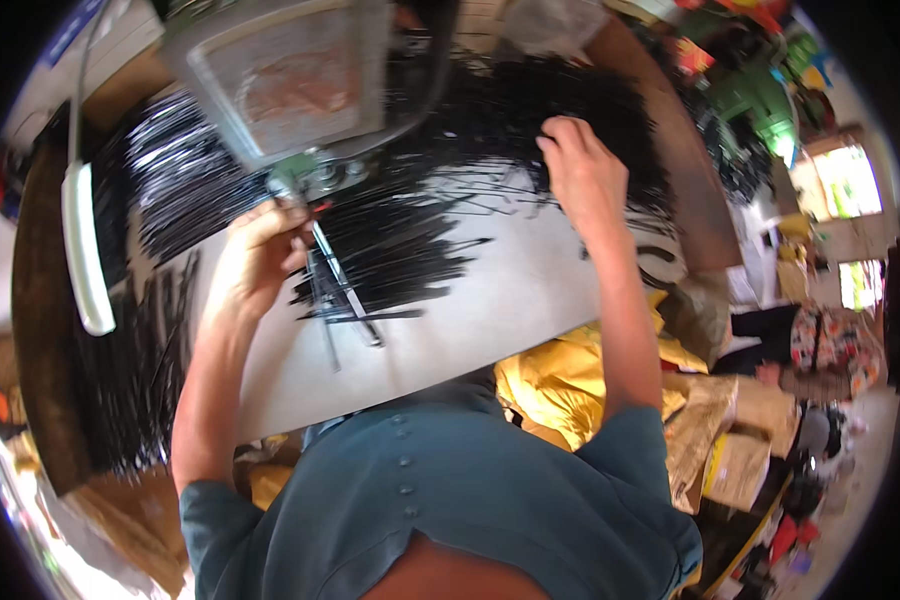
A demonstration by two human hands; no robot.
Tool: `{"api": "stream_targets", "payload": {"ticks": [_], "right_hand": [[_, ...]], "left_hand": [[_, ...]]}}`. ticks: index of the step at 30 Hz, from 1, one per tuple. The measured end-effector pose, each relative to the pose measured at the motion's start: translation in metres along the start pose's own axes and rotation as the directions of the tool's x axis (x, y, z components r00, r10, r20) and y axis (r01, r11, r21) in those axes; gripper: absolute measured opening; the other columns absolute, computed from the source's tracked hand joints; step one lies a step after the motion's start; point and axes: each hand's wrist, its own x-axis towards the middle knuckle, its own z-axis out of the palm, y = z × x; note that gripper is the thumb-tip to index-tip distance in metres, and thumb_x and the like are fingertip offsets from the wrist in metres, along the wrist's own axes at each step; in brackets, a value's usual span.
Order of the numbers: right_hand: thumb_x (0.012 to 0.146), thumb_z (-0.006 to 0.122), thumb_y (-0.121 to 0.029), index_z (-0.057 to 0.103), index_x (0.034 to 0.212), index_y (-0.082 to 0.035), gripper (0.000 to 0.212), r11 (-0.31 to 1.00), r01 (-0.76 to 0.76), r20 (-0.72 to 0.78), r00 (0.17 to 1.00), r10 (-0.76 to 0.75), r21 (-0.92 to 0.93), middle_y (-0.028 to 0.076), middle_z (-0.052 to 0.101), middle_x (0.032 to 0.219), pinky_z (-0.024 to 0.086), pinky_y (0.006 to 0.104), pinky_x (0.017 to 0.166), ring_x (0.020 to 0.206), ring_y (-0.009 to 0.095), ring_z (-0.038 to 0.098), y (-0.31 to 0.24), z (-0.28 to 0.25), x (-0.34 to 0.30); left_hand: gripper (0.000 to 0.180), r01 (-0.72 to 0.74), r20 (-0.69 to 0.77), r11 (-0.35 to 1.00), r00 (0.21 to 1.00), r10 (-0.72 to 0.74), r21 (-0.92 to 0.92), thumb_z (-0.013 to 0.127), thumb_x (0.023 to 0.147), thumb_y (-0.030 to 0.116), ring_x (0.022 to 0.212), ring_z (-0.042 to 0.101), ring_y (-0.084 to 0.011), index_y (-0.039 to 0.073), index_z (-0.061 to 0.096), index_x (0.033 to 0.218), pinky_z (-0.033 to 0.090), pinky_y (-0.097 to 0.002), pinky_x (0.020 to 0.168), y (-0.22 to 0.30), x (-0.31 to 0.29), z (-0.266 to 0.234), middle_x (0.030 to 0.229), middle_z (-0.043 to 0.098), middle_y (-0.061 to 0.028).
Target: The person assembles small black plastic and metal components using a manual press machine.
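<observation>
Below the head of a grey bench machine (285, 85), my left hand (255, 250) is closed in a pinch. Thin dark strips (340, 270) hang from its fingers toward me, shiny in places and blurred at the lower ends. The pinched ends sit close to the small metal parts (320, 175) under the machine head. Over to the right, my right hand (585, 180) is at a tangled heap of black strips (530, 105), its fingers curled together; what they hold, if anything, is hidden.
A neater bundle of black strips (185, 165) lies at the left, with loose ones (370, 255) mid-table. A white lamp bar (88, 250) hangs at the left. Wooden boards (670, 140) edge the worktop. Yellow sacking (555, 385) bulges below; a person (835, 350) is far right.
</observation>
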Motion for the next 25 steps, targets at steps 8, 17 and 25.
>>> {"api": "stream_targets", "payload": {"ticks": [8,17,25], "right_hand": [[0.064,0.057,-0.008,0.053,0.086,-0.010,0.022,0.859,0.512,-0.112,0.853,-0.511,-0.015,-0.001,0.050,0.067,0.042,0.0218,0.044,0.057,0.009,0.049,-0.072,-0.004,0.025],[0.078,0.055,-0.012,0.053,0.094,-0.002,0.019,0.538,-0.366,0.472,0.879,-0.069,0.760,0.006,0.055,0.059,0.037,0.0260,0.037,0.048,0.012,0.052,-0.107,0.062,0.012],[0.078,0.057,-0.014,0.053,0.093,0.006,0.025,-0.110,-0.805,0.810,0.587,-0.005,0.583,0.003,0.051,0.065,0.028,0.0144,0.036,0.044,0.002,0.037,-0.118,0.058,0.030]], "left_hand": [[0.006,0.059,-0.020,0.997,0.998,-0.060,-0.054,0.057,0.074,0.009,0.052,0.047,-0.0074,0.003,0.055,0.076,0.029,-0.0171,0.038,-0.007,0.004,-0.001,0.065,0.053,-0.0020],[0.008,-0.018,-0.105,0.965,0.993,0.047,0.260,0.059,0.075,0.010,0.041,0.040,-0.0026,0.004,0.054,0.070,0.027,-0.0151,0.035,-0.006,0.004,0.008,0.060,0.055,-0.0017],[0.008,-0.005,-0.064,0.958,0.998,0.024,0.286,0.057,0.077,0.013,0.040,0.038,-0.0031,0.006,0.055,0.073,0.026,-0.0161,0.034,0.003,-0.002,0.006,0.059,0.056,-0.0024]]}}
